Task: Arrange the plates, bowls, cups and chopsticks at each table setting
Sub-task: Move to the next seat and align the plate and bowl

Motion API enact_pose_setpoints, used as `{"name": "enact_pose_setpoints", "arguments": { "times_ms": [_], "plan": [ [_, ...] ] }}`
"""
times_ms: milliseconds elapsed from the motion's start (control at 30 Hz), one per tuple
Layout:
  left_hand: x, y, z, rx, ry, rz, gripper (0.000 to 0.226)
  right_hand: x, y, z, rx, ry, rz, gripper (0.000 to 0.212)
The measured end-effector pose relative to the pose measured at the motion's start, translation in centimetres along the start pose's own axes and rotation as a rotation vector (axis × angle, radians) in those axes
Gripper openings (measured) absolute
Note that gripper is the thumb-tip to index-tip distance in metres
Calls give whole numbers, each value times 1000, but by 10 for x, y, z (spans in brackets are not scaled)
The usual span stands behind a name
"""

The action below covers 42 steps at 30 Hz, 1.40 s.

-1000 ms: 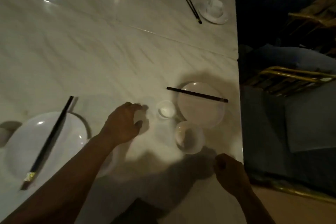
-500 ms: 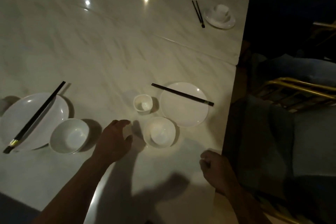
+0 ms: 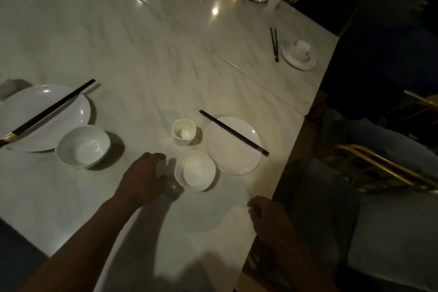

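Beside the bowl (image 3: 195,170), just to its left, my left hand (image 3: 144,178) now hovers low with fingers loosely bent, holding nothing. A second ago it was further out, next to the cup (image 3: 184,131), and it has since drawn back toward me. I judge the cup placed and this setting nearly done. My right hand (image 3: 267,218) is curled closed and empty at the table (image 3: 142,54) edge, well apart from the dishes. Beyond my left fingers the small white cup stands upright. The bowl is white, upright and empty. Up and right of the bowl lies the plate (image 3: 227,159), with dark chopsticks (image 3: 234,132) slanting across it, which may need straightening.
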<state>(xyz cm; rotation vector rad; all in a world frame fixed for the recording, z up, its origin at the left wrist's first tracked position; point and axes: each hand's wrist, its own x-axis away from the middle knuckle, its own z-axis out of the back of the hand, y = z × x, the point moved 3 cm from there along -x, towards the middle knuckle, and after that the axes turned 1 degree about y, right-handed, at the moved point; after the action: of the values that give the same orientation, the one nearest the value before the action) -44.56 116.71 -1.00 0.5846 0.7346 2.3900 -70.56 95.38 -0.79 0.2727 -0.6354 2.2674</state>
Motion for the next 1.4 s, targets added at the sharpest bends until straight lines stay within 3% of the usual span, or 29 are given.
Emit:
{"name": "enact_pose_setpoints", "arguments": {
  "times_ms": [167,300,567,867,1000,1200,1300,1400],
  "plan": [
    [17,31,-6,6,148,28,56,-44,4,17,27,53,242,14],
    [44,58,-12,9,266,75,53,-67,5,28,-25,-60,211,11],
    [111,70,-15,-30,284,193,51,-75,-3,41,-53,-142,269,9],
    [101,62,-14,51,297,235,53,-80,-57,62,-98,-126,324,7],
    [87,68,-20,88,295,250,54,-76,-92,53,-52,-133,433,54],
    [72,63,-13,95,351,348,51,-74,-130,8,239,-142,587,119],
    [68,55,-10,91,372,443,53,-83,-139,-11,314,-222,614,132],
    [63,49,-7,99,433,547,54,-94,-147,-18,376,-231,664,129]
  ]
}}
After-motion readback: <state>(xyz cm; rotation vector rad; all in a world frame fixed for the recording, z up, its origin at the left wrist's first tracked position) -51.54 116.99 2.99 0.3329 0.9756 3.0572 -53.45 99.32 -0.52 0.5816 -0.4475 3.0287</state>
